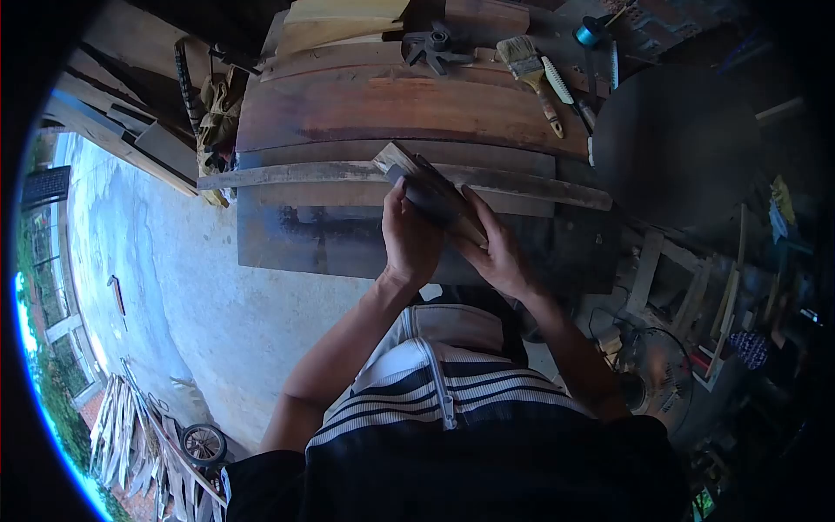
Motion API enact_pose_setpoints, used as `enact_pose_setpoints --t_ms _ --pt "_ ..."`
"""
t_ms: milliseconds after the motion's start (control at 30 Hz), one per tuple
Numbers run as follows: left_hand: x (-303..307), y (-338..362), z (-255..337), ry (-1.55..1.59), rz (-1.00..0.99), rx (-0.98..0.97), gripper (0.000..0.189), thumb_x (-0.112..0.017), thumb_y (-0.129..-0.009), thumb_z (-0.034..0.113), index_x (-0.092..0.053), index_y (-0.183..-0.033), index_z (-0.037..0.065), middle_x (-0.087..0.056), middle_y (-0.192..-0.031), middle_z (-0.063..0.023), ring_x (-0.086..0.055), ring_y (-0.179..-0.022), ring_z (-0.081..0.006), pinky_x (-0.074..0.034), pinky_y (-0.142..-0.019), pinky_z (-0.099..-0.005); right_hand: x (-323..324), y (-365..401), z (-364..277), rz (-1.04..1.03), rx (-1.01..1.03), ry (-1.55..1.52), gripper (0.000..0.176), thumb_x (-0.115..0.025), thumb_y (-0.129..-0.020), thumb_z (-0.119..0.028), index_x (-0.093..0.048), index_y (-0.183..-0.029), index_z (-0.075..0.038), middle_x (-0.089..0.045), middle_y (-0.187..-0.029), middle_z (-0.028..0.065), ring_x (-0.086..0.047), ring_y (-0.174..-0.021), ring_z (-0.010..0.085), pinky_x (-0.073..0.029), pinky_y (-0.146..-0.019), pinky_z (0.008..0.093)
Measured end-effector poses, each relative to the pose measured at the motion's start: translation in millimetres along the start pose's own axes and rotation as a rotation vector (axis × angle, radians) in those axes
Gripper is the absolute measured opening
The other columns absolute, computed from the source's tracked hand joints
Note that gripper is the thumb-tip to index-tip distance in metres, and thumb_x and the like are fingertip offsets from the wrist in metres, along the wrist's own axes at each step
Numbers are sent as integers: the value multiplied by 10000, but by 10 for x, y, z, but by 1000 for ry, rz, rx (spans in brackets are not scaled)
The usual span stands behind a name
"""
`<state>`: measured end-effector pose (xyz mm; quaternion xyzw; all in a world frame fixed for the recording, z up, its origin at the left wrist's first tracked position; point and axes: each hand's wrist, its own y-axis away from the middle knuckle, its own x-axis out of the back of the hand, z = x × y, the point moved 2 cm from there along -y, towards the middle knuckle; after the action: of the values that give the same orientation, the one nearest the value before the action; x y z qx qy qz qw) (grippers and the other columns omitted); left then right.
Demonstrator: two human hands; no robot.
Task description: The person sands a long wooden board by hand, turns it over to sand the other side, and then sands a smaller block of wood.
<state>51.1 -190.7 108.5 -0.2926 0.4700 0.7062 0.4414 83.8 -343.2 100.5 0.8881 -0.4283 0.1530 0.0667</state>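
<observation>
Hands (pixel 412 239) (pixel 497 252) closed around dark-faced wooden piece (pixel 432 193), held between them above workbench (pixel 287 235).

No text, label, brand, number or sign can be read on anything in the view from the head camera.

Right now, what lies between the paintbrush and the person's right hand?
Between paintbrush and right hand: a long narrow strip over a wider board, in the head view.
</observation>
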Motion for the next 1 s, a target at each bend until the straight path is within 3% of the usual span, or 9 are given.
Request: enact_pose_setpoints --t_ms 133,200,433,500,667,767,867,933,1000 --pt "100 20 -43 -46 -102 35 463 -449 -1076 426 -539 -1327 47 -610 -1239 -81 -559 -1215 -227 -400 -1099 -410 113 18 -8 -15 -92 -89 772 -707 -940 -164 -276 -1541 61 -492 -1433 348 -525 -1332 430 -472 -1040 450" --pt "31 48 19 -420 -93 -8 476 -597 -1032 352 -514 -1384 41 -617 -1290 -77 -565 -1202 -168 -420 -1066 -357 171 3 -56 -69 -168 -97 795 -722 -934 -179 -271 -1546 53 -515 -1410 341 -558 -1300 423 -488 -1025 437" --pt "68 -2 162 -694 -97 32 445 -764 -934 236 -597 -1289 28 -685 -1157 -54 -615 -1102 -137 -475 -996 -332 212 41 -133 -95 -12 2 869 -738 -929 -199 -205 -1576 28 -565 -1351 329 -612 -1234 412 -501 -1001 429" --pt "55 39 155 -753 -67 -12 457 -789 -903 189 -586 -1276 21 -689 -1147 -72 -630 -1085 -142 -489 -974 -318 227 40 -186 -196 -202 -110 915 -752 -920 -217 -170 -1587 16 -517 -1407 324 -584 -1277 401 -497 -1016 431" --pt "161 34 -2 -759 81 -129 370 -792 -873 128 -562 -1143 23 -693 -1019 -69 -669 -900 -132 -543 -818 -295 180 49 -282 92 45 413 1028 -822 -837 -299 -191 -1580 26 -377 -1520 296 -485 -1347 420 -437 -1069 472" --pt "32 106 -83 -680 152 -119 349 -773 -878 93 -563 -1146 17 -696 -1009 -70 -671 -882 -131 -545 -805 -290 154 18 -476 129 154 677 1052 -847 -782 -320 -238 -1567 25 -435 -1458 263 -532 -1238 391 -437 -1026 475" --pt "51 106 -190 -665 153 -87 302 -756 -880 64 -580 -1118 1 -704 -990 -69 -672 -853 -131 -545 -793 -286 29 28 -308 155 164 748 961 -838 -755 -294 -347 -1527 1 -567 -1171 146 -594 -994 297 -461 -901 438" --pt "47 114 -289 -737 168 -173 210 -698 -928 111 -715 -1066 -46 -732 -928 -74 -681 -793 -126 -549 -736 -281 49 0 -264 129 118 754 893 -822 -768 -234 -373 -1508 -14 -573 -1147 142 -592 -1024 307 -464 -911 443" --pt "67 111 -291 -745 153 -86 258 -740 -913 134 -646 -1101 -16 -719 -973 -60 -670 -852 -122 -535 -770 -277 56 4 -174 191 129 761 718 -791 -781 -145 -473 -1415 -41 -585 -1083 124 -586 -1029 304 -466 -884 445"
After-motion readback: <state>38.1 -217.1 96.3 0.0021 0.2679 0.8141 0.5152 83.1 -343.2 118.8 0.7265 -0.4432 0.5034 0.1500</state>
